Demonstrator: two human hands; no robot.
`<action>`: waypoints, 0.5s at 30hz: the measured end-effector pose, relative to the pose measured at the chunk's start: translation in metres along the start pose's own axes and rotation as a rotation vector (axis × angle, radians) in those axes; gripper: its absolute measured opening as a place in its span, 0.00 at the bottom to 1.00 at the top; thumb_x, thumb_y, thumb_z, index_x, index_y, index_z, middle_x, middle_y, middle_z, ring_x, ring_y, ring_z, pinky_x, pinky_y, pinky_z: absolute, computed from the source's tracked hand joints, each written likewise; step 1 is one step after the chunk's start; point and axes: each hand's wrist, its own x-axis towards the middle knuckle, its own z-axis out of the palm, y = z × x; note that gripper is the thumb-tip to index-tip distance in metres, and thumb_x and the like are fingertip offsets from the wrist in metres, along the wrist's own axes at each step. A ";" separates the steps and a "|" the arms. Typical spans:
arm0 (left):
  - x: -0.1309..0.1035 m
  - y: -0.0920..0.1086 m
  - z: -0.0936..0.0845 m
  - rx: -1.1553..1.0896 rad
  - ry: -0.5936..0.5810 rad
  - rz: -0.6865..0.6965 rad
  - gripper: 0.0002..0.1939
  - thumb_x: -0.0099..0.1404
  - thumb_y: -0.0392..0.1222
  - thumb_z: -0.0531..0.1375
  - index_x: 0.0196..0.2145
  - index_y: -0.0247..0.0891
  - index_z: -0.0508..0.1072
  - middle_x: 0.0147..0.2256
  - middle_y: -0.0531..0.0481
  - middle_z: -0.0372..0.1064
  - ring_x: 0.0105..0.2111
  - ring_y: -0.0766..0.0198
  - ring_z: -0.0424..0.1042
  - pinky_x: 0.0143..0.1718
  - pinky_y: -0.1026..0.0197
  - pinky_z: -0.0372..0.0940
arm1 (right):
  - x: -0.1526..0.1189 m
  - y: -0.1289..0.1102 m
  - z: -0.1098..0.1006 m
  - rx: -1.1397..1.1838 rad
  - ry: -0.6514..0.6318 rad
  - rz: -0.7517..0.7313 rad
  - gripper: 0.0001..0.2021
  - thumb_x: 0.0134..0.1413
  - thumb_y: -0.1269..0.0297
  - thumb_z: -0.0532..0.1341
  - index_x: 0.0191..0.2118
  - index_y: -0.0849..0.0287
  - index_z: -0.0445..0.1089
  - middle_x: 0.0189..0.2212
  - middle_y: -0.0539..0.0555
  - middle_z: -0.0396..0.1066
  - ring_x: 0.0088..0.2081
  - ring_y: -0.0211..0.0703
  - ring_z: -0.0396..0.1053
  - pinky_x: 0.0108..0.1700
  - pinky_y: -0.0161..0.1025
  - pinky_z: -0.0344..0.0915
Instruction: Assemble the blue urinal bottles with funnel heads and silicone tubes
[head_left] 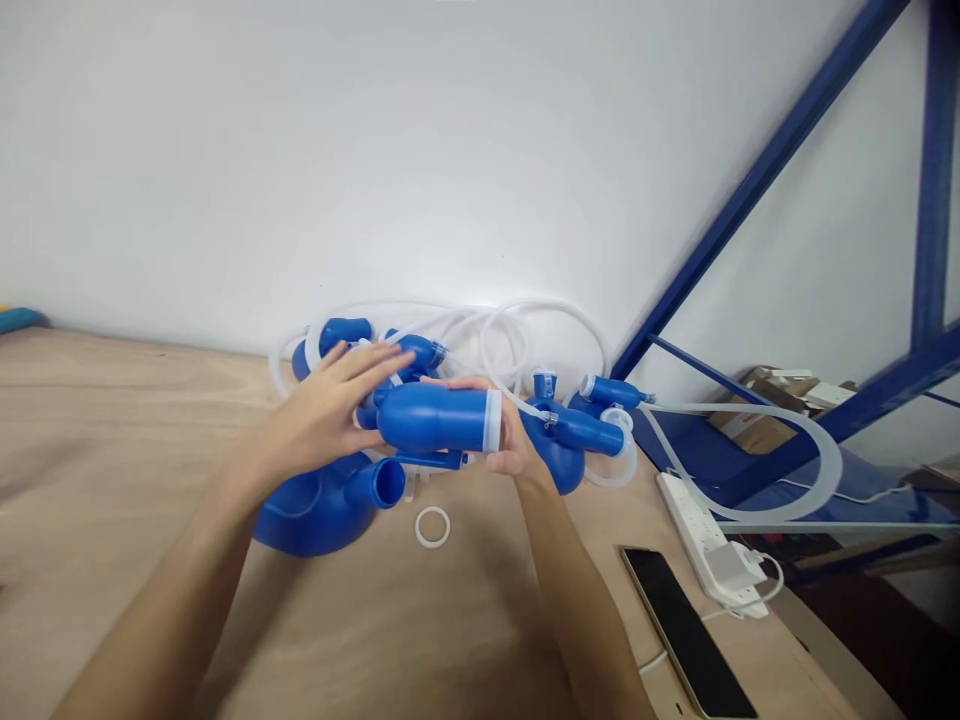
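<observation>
While my right hand [519, 440] grips the blue cylinder [435, 418], the load is carried at the end fitted with a white collar [492, 420]. The cylinder is raised above the worktop [457, 640], roughly horizontal, with its rounded end toward my left hand [319, 420].

Possible faults, in my judgement:
- Slip: the smooth wall could rotate or slide if the right-hand grip slackens, since that hand appears to provide the main support.
- Collar shift: thumb pressure applied unevenly beside the rim could tilt the collar or work it loose.
- Snag: the clear tube [517, 401] passes close to my right fingers; a sideways pull could catch it and drag the connected blue parts.
- Displacement: a low sweep of the left wrist could knock the blue container [304, 515], whose open neck faces the loose white ring [418, 527] lying flat nearby.

Hand pose: the right forearm rises from the lower right, with the thumb at the near side and fingers behind the cylinder. The left forearm rises from the lower left; that hand is open, fingers extended beside the rounded end. Whether its palm makes contact cannot be determined.
</observation>
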 end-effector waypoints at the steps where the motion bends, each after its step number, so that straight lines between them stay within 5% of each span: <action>1: 0.005 -0.001 0.004 -0.007 -0.040 0.016 0.31 0.69 0.50 0.60 0.68 0.43 0.67 0.60 0.41 0.74 0.62 0.42 0.72 0.66 0.37 0.61 | -0.002 0.000 -0.002 0.026 0.000 0.016 0.47 0.41 0.32 0.73 0.62 0.52 0.61 0.67 0.65 0.66 0.69 0.64 0.65 0.65 0.56 0.67; 3: 0.011 -0.005 0.016 0.037 -0.093 -0.051 0.22 0.68 0.44 0.58 0.58 0.44 0.75 0.49 0.44 0.81 0.50 0.45 0.80 0.53 0.45 0.71 | -0.007 -0.005 -0.009 0.007 0.049 0.069 0.47 0.45 0.34 0.72 0.65 0.50 0.56 0.68 0.66 0.65 0.66 0.62 0.68 0.63 0.56 0.70; 6: 0.013 -0.004 0.032 0.209 -0.109 -0.199 0.17 0.66 0.37 0.56 0.49 0.44 0.78 0.42 0.44 0.82 0.39 0.44 0.81 0.34 0.52 0.68 | -0.013 -0.017 -0.017 -0.150 0.188 0.131 0.45 0.55 0.41 0.70 0.71 0.46 0.49 0.70 0.64 0.62 0.63 0.58 0.72 0.58 0.54 0.75; 11: 0.014 0.013 0.044 0.267 -0.134 -0.262 0.14 0.66 0.37 0.56 0.47 0.41 0.76 0.40 0.43 0.82 0.36 0.43 0.81 0.29 0.54 0.64 | -0.009 -0.026 -0.004 -0.617 0.340 0.242 0.46 0.51 0.45 0.75 0.72 0.45 0.57 0.62 0.59 0.71 0.60 0.58 0.73 0.63 0.58 0.70; 15: 0.015 0.011 0.040 0.003 -0.002 -0.109 0.13 0.72 0.42 0.55 0.50 0.38 0.75 0.47 0.42 0.80 0.40 0.51 0.81 0.37 0.54 0.72 | -0.003 -0.018 -0.002 -0.615 0.483 0.248 0.36 0.48 0.46 0.77 0.61 0.50 0.72 0.43 0.54 0.81 0.49 0.56 0.79 0.57 0.55 0.73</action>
